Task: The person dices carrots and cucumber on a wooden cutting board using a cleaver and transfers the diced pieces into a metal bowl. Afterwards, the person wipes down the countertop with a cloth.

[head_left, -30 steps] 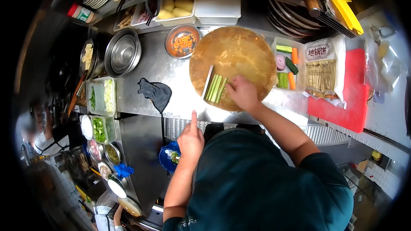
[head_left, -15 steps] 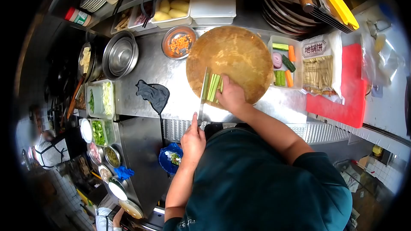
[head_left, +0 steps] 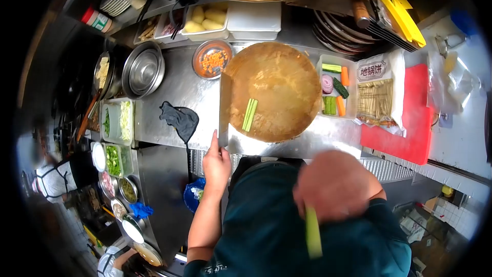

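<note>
My left hand is closed round the handle of a cleaver, its index finger stretched along it. The blade stands on edge at the left side of the round wooden chopping board. Close to the camera, in front of my torso, my right hand is blurred and closed on a pale green vegetable stick that hangs down from it. Its kind is not certain; it looks like celery or cucumber. A few similar cut sticks lie together on the board's lower left.
Right of the board stands a container of vegetable pieces, then a package and a red board. Leftward are a bowl of diced orange bits, steel bowls and a black cloth. Co-workers appear far left.
My right hand has lifted off the board towards the camera with a green stick. Fewer sticks lie on the board. The cleaver has shifted left, away from them.
</note>
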`<act>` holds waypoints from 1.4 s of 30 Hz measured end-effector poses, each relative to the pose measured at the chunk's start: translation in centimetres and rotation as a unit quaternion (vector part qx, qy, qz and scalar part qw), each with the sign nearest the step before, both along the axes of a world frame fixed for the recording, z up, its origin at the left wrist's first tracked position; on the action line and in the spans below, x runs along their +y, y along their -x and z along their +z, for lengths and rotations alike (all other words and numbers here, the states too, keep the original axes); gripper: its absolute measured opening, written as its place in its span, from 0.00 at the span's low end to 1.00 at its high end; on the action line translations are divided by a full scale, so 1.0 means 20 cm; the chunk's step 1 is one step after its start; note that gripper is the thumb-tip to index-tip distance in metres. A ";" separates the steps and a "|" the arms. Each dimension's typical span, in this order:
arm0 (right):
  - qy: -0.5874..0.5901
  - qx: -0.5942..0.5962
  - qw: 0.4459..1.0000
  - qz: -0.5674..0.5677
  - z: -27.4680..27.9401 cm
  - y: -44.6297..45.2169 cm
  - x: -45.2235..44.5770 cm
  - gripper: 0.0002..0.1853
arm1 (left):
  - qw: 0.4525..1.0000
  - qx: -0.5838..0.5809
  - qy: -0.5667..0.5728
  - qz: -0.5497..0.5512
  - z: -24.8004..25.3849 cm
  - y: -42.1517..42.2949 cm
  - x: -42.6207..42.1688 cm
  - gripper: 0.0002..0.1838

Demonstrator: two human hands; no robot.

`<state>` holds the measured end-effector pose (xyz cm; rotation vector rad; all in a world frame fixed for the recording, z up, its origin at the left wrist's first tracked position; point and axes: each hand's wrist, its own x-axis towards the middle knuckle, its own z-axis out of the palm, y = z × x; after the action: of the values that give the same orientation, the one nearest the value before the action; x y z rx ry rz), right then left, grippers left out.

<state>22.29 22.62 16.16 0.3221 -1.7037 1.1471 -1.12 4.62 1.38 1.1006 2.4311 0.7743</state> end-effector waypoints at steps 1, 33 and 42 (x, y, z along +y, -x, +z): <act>-0.014 0.048 0.998 0.048 0.13 -0.01 -0.01 0.11 | 1.000 -0.005 0.002 0.003 0.00 0.00 0.01 0.33; -0.062 -0.561 0.746 -0.353 -1.21 0.56 0.04 0.23 | 0.993 0.003 0.002 -0.117 -0.01 0.26 -0.12 0.32; -0.155 -0.483 0.816 -0.276 -1.13 0.36 0.26 0.18 | 0.967 0.106 0.050 -0.225 -0.04 0.13 -0.07 0.42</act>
<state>15.16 27.90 -6.51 -0.6706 -2.6300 0.5737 -3.75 3.23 0.55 1.6818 2.2157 0.3994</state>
